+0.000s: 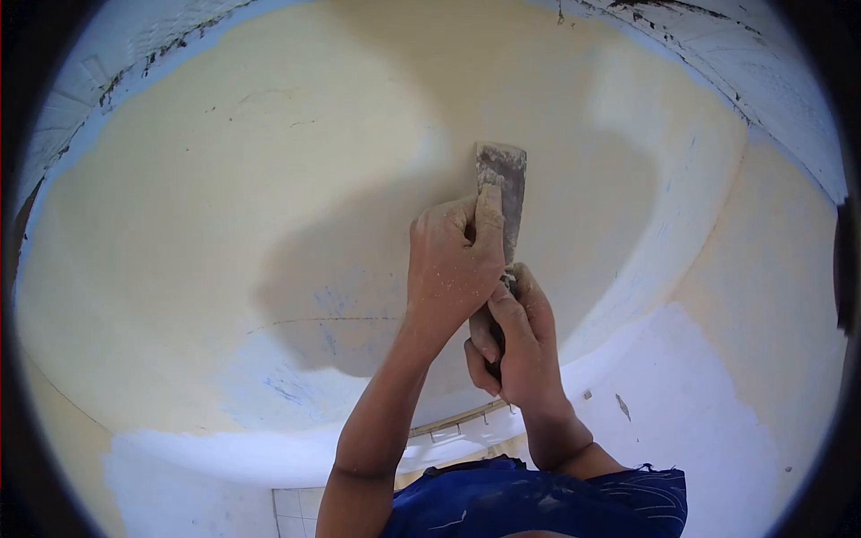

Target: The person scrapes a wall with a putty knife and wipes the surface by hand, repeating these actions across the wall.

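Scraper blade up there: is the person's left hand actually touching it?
Touching. The head view shows it: the left hand lies against the face of the scraper blade, covering part of it, with no gap showing between them.

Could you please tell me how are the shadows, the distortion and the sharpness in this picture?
Head view: a broad, soft-edged shadow lies on the wall around the scraper; head view: wide-angle distortion curves the wall's edges, and the corners go black; head view: the left hand and right hand look fairly sharp, without obvious motion blur.
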A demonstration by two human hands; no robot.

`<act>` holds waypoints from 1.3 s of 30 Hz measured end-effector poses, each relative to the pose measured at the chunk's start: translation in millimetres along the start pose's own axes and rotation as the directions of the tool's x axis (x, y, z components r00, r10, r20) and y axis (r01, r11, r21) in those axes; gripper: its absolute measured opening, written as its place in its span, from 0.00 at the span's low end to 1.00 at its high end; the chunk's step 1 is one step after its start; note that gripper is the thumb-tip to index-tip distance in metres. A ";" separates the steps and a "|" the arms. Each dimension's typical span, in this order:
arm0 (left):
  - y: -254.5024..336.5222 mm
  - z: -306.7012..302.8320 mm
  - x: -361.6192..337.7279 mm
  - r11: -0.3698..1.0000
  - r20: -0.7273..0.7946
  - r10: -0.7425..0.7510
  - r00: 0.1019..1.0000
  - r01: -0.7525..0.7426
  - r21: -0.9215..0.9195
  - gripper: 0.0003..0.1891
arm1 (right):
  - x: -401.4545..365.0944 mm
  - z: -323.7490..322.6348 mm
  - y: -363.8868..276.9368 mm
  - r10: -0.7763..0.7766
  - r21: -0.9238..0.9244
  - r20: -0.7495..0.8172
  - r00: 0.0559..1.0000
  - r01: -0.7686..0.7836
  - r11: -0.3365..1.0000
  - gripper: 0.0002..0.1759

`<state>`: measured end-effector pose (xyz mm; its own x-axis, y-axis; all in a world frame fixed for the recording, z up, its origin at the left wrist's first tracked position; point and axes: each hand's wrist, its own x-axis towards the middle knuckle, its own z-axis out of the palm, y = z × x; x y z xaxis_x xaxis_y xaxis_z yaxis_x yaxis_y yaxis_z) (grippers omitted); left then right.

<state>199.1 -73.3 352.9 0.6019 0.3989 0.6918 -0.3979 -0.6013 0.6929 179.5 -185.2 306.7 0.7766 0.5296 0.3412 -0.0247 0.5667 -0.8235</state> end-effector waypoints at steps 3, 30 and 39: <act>3.6 3.9 8.9 0.999 -0.037 0.048 0.998 -0.048 -0.018 0.26 | 10.2 -3.3 -13.5 0.000 -0.022 0.034 0.999 0.001 1.000 0.10; 9.9 -5.3 13.7 0.998 -0.078 0.012 0.997 -0.017 -0.066 0.27 | 12.7 2.1 -19.0 -0.006 -0.120 0.100 0.995 0.018 0.993 0.10; -7.1 -8.1 -5.3 0.997 -0.056 -0.047 0.997 0.043 -0.065 0.26 | -1.8 2.9 -5.7 0.024 -0.097 0.072 0.997 -0.017 0.995 0.09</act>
<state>193.1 -65.5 346.0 0.5804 0.4645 0.6689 -0.4158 -0.5372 0.7338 176.4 -187.6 312.1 0.7281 0.5873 0.3534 0.0236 0.4937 -0.8693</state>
